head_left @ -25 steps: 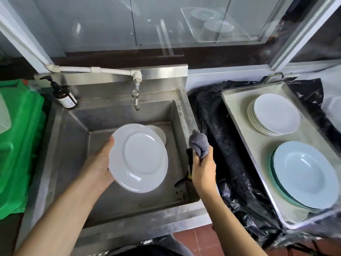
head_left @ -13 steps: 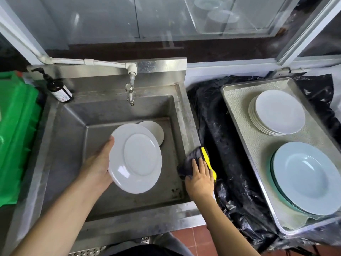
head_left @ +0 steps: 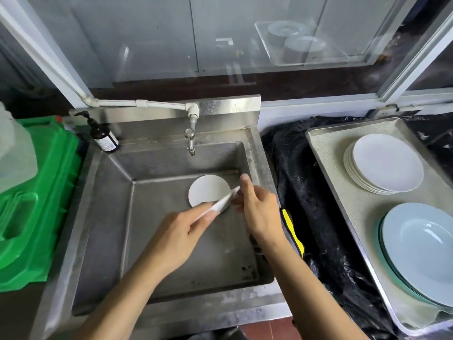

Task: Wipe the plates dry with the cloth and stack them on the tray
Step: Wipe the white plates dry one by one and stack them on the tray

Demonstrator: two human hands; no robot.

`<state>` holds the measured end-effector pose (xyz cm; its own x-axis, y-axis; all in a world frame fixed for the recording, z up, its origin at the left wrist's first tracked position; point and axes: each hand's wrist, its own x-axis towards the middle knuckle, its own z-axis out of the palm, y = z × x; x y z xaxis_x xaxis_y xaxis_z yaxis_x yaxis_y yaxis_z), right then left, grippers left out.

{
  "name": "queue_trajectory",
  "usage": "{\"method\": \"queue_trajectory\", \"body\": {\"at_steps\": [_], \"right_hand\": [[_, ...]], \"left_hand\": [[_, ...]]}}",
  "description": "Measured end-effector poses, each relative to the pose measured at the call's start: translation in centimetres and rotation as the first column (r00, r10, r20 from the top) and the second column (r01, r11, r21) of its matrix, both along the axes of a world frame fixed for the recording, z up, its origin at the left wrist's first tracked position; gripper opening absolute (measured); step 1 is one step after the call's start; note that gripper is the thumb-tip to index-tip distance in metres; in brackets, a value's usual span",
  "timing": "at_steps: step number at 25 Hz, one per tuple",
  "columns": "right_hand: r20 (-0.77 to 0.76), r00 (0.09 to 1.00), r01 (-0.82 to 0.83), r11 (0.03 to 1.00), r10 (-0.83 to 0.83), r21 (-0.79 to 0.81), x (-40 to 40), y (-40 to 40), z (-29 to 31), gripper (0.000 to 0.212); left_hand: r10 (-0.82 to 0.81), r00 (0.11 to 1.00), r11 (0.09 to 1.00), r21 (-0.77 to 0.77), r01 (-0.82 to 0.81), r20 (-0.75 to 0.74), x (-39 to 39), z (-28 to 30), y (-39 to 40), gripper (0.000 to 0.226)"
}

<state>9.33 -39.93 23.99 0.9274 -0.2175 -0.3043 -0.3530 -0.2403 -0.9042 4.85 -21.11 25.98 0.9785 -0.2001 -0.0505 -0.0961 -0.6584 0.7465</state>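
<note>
Head view: held plate (head_left: pixel 218 206) is edge-on and motion-blurred, only a thin white sliver shows. Left hand (head_left: pixel 182 229) pinches its near rim, fingers curled. Right hand (head_left: pixel 259 209) is at the far rim, fingers loosely bent; grip there can't be made out. Plate sits between the hands, above the sink (head_left: pixel 171 241). Second white plate (head_left: pixel 208 192) lies flat in the basin, partly covered by the held one. Cloth (head_left: pixel 293 231), dark with yellow edge, drapes the sink's right rim, partly behind the right wrist. Tray (head_left: pixel 326 153) on the right holds a white stack (head_left: pixel 384 163) and pale-blue plates (head_left: pixel 421 251), cut off by the frame.
</note>
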Motion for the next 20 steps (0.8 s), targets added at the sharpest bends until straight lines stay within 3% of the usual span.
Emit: {"method": "queue_trajectory", "body": {"at_steps": [1,3,6,11,13,16,18,20], "right_hand": [[-0.054,0.998,0.017,1.0,-0.017,-0.015,0.3,0.1,0.6,0.059],[-0.149,0.989,-0.006,0.998,-0.004,-0.068,0.2,0.1,0.7,0.048],[-0.26,0.965,0.001,0.998,-0.017,-0.062,-0.9,0.1,0.2,0.026],[-0.22,0.972,0.071,0.996,-0.082,-0.055,-2.9,1.7,-0.7,0.015],[-0.147,0.983,0.101,0.992,-0.112,-0.082,-3.6,2.4,-0.7,0.021],[-0.086,0.977,0.198,0.98,-0.197,-0.003,-4.5,2.4,-0.5,0.032],[-0.068,0.973,0.223,0.974,-0.22,0.042,-4.9,2.0,-0.2,0.034],[-0.066,0.968,0.245,0.968,-0.241,0.051,-5.1,1.6,0.1,0.027]], "left_hand": [[-0.07,0.997,0.995,0.075,0.071,-0.013,-0.2,0.1,0.1,0.035],[-0.155,0.988,0.975,0.168,0.148,0.026,-0.5,0.3,0.1,0.03],[-0.215,0.976,0.964,0.165,0.208,0.027,-1.6,0.0,0.3,0.034],[-0.236,0.97,0.951,0.189,0.244,-0.063,-2.7,-1.6,2.4,0.043],[-0.153,0.987,0.984,0.08,0.157,-0.055,-2.4,-1.5,3.5,0.048],[0.187,0.973,0.976,0.083,-0.199,0.134,-1.2,-1.9,5.2,0.039],[0.374,0.927,0.926,0.03,-0.375,0.025,-0.3,-2.2,6.1,0.037],[0.416,0.881,0.871,-0.179,-0.457,-0.227,0.3,-2.3,6.1,0.034]]}}
